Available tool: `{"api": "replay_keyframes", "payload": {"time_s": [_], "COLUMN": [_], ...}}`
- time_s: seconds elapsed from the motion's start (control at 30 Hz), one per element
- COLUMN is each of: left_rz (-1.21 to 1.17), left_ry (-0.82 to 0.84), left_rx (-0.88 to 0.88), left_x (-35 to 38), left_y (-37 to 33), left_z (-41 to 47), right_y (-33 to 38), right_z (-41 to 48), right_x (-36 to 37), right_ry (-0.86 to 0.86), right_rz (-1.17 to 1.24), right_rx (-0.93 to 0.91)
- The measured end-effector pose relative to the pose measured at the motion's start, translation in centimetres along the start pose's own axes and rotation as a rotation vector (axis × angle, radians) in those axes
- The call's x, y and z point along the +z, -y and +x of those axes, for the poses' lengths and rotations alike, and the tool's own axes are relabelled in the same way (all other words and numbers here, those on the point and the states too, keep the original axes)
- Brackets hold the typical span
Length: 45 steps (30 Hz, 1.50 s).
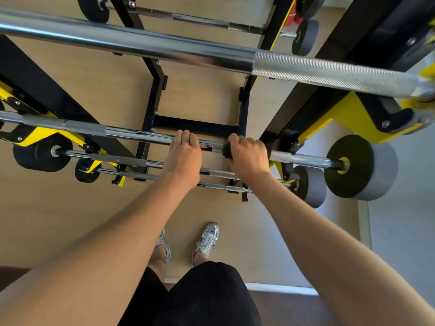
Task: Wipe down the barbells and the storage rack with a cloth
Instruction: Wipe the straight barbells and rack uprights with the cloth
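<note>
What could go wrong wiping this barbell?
1. The right hand grips the cloth round the barbell; hard rubbing could roll it off its rests, toward the shoes below.
2. The left hand rests on the same barbell and could get pinched.
3. The upper barbell looks close to the head; straightening could bump it.

Storage rack (315,100), black and yellow steel, stands on the pale wood-grain floor (70,220). Lying across its cradles:
- thick barbell (164,48), beyond the left hand (184,156) and right hand (247,154)
- middle barbell (131,132), under both hands
- two thinner barbells (131,161), just nearer than the hands
- far barbell (195,20), well beyond the hands
</note>
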<state>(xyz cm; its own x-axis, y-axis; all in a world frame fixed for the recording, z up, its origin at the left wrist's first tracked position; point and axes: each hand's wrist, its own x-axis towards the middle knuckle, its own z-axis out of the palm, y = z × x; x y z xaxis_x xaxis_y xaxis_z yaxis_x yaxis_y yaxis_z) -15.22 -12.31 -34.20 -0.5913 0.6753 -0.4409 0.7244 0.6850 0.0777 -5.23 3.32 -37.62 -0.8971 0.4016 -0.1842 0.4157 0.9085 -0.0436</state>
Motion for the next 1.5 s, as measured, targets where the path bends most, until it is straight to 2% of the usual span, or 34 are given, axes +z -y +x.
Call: {"api": "replay_keyframes", "payload": {"time_s": [0.03,0.1,0.23,0.33,0.5,0.63,0.77,0.87,0.93,1.0,1.07,1.1,1.17,1.23,1.3,1.37,1.47,1.5], "left_rz": [0.019,0.056,0.101,0.080,0.035,0.014,-0.035,-0.058,-0.051,-0.055,-0.061,-0.060,-0.033,0.015,0.089,0.178,0.196,0.197], "left_ry": [0.004,0.007,0.022,0.032,0.049,0.009,-0.015,0.001,0.003,0.002,0.003,0.002,0.011,0.020,0.034,0.058,0.102,0.106], "left_rx": [-0.010,-0.014,-0.043,-0.038,-0.020,0.064,0.072,0.087,0.100,0.108,0.105,0.104,0.106,0.103,0.106,0.113,0.077,0.069], "left_x": [0.2,0.4,0.4,0.3,-0.5,-1.7,-2.2,-2.1,-2.2,-2.1,-1.9,-1.9,-2.0,-2.1,-2.1,-1.9,-1.6,-1.5], "left_y": [-0.3,-0.7,-1.3,-1.1,-0.7,0.3,0.6,0.9,0.9,0.9,1.1,1.1,0.9,0.6,0.3,0.0,-0.3,-0.4], "left_z": [0.2,0.5,0.6,0.8,0.4,-0.3,-0.5,-0.5,-0.5,-0.4,-0.3,-0.3,-0.3,-0.5,-0.6,-0.5,0.2,0.5], "right_y": [0.5,1.4,2.5,0.3,-3.1,0.0,5.7,4.4,0.7,-2.4,-1.9,-0.3,3.7,6.7,6.0,3.0,-1.3,-1.3], "right_z": [-0.4,0.1,1.5,0.4,-1.8,-0.7,1.8,1.7,-0.4,-2.8,-2.7,-1.8,0.6,2.0,2.2,0.8,-3.2,-4.5], "right_x": [0.9,1.7,1.4,1.0,0.4,0.1,-0.2,-1.6,-1.7,-1.1,-0.2,0.1,0.4,0.6,0.4,0.8,2.7,3.4], "right_ry": [-0.076,-0.112,-0.086,-0.062,-0.048,-0.063,-0.055,0.033,0.033,-0.101,-0.185,-0.170,-0.150,-0.160,-0.124,-0.129,-0.361,-0.372], "right_rz": [-0.025,-0.050,0.039,0.114,0.126,0.204,0.178,0.195,0.211,0.153,0.082,0.059,0.103,0.129,0.119,0.160,0.221,0.232], "right_rx": [-0.010,-0.058,-0.166,-0.214,-0.062,0.081,-0.051,-0.092,0.023,0.186,0.343,0.380,0.334,0.156,-0.024,-0.073,0.207,0.309]}}
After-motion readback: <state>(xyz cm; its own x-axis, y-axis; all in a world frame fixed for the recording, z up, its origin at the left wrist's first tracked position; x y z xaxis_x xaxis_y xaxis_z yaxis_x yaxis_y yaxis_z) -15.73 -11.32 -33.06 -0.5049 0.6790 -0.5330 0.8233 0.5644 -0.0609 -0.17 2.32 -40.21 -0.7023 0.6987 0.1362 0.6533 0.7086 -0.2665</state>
